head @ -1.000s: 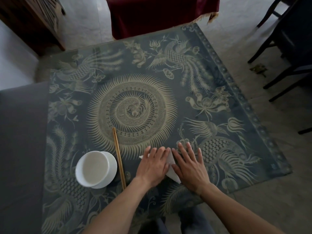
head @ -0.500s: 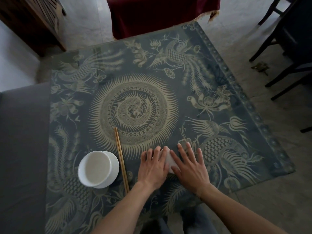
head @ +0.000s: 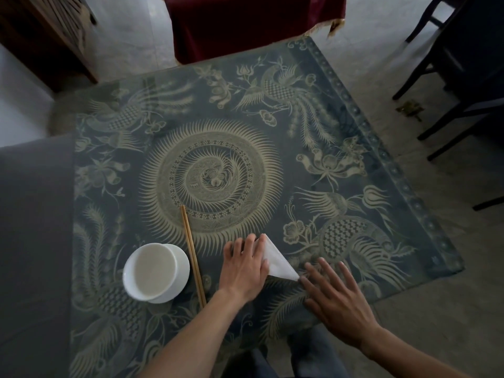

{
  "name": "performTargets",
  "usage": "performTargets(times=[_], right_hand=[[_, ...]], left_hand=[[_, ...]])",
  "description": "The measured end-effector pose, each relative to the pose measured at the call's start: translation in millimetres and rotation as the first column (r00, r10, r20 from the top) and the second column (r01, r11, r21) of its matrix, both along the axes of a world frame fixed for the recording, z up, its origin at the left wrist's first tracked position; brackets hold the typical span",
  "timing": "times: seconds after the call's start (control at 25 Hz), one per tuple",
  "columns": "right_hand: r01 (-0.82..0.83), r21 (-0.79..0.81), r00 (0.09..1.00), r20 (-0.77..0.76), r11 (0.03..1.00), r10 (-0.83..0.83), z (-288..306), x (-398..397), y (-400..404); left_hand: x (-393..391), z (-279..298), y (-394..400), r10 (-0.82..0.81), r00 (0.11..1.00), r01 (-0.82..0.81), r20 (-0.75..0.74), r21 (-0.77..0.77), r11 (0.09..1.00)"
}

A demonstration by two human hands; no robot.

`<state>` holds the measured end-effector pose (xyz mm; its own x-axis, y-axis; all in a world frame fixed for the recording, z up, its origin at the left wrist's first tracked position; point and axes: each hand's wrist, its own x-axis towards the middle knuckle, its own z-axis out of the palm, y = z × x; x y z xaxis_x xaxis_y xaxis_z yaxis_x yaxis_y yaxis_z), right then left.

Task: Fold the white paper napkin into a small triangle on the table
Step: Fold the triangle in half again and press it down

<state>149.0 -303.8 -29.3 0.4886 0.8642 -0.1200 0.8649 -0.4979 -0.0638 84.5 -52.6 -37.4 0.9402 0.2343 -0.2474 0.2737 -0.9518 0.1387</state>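
The white paper napkin (head: 276, 260) lies folded as a small triangle on the patterned table (head: 341, 165), near its front edge. My left hand (head: 244, 266) lies flat with straight fingers on the napkin's left part, covering it. My right hand (head: 336, 301) is spread flat just right of the napkin, its thumb tip at the triangle's lower right corner. The rest of the right hand rests on the tablecloth, off the paper.
A white bowl on a small white plate (head: 155, 271) stands at the front left. A pair of wooden chopsticks (head: 192, 255) lies between the bowl and my left hand. A red-covered seat (head: 253, 25) is beyond the table; dark chairs (head: 463, 72) stand to the right.
My right hand has slid off the napkin to the right and down, uncovering the folded triangle. My left hand stays pressed on its left part.
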Motion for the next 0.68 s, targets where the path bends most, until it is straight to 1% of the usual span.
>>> performTargets(times=[0.08, 0.16, 0.2, 0.28, 0.36, 0.44, 0.56, 0.68], right_hand=[[0.074, 0.077, 0.996, -0.056, 0.994, -0.070, 5, 0, 14], [0.117, 0.079, 0.987, -0.117, 0.990, -0.107, 9, -4, 44], [0.107, 0.061, 0.986, -0.137, 0.992, -0.098, 9, -7, 61], [0.035, 0.002, 0.988, -0.151, 0.999, -0.035, 7, -9, 87], [-0.026, -0.052, 0.986, -0.167, 0.998, 0.017, 0, -8, 98], [-0.051, -0.094, 0.981, -0.189, 0.994, 0.032, -6, -5, 98], [-0.035, -0.094, 0.988, -0.156, 0.995, 0.020, -8, -4, 91], [0.015, -0.079, 0.984, -0.176, 0.997, -0.029, -8, -5, 82]], left_hand=[[-7, 1, 0, -0.001, 1.000, 0.002, 0.029, -0.040, 0.999], [-20, 0, 1, -0.004, 0.998, 0.008, 0.059, -0.082, 0.997], [-28, -1, 2, -0.009, 0.998, 0.015, 0.060, -0.097, 0.995], [-43, -4, 2, -0.055, 0.998, 0.058, 0.030, -0.099, 0.993], [-51, -8, 0, -0.121, 0.993, 0.120, -0.008, -0.082, 0.989], [-52, -11, -2, -0.139, 0.990, 0.136, -0.035, -0.073, 0.988], [-55, -16, -5, -0.115, 0.992, 0.112, -0.058, -0.056, 0.992], [-64, -14, -8, 0.000, 0.996, -0.005, -0.086, -0.052, 0.999]])
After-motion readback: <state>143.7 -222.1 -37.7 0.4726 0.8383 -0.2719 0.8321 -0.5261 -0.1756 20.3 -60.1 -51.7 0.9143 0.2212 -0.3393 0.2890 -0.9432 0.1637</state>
